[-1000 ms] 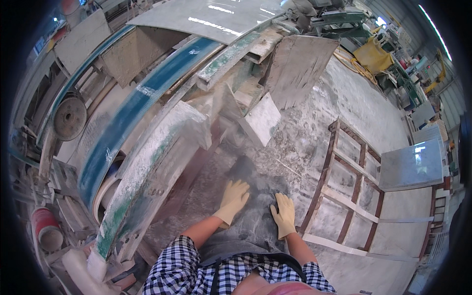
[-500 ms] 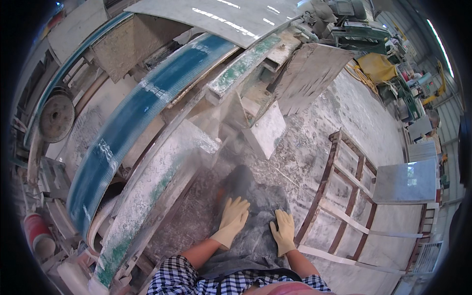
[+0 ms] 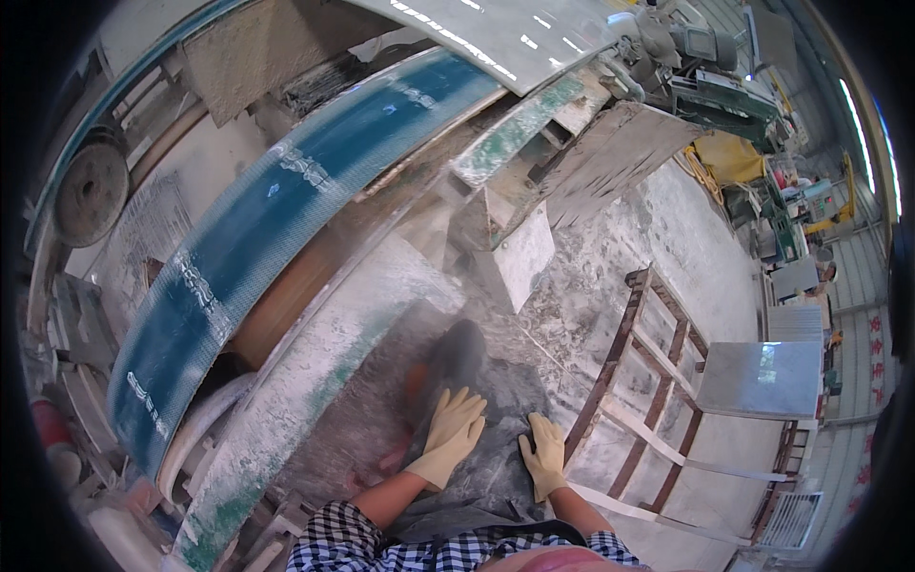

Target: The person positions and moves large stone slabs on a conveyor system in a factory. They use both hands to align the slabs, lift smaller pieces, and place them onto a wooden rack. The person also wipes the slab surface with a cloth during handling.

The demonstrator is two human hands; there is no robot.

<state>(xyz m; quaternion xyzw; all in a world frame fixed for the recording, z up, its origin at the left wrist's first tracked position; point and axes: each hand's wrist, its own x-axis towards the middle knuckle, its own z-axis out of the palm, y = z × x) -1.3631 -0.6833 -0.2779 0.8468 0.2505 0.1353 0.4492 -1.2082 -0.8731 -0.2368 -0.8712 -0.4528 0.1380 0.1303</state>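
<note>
My left hand, in a cream rubber glove, lies on the dark, dust-smeared apron over my lap, fingers stretched out. On the apron's right side rests my right hand in a matching glove, fingers extended and thumb apart. Neither hand holds anything. To the left runs a wide blue conveyor belt with whitish marks, along a worn green and white metal frame. A pale, glossy slab lies across the belt's far end.
A brown metal rack with pale straps stands at right, beside a grey polished slab. A rough wooden board leans by the frame. Machinery and a yellow cover are farther back. A wheel sits at far left.
My view has turned slightly: the belt's frame and far slab sit farther right in the picture, the rack farther left. Both hands stay on the apron, almost unmoved.
</note>
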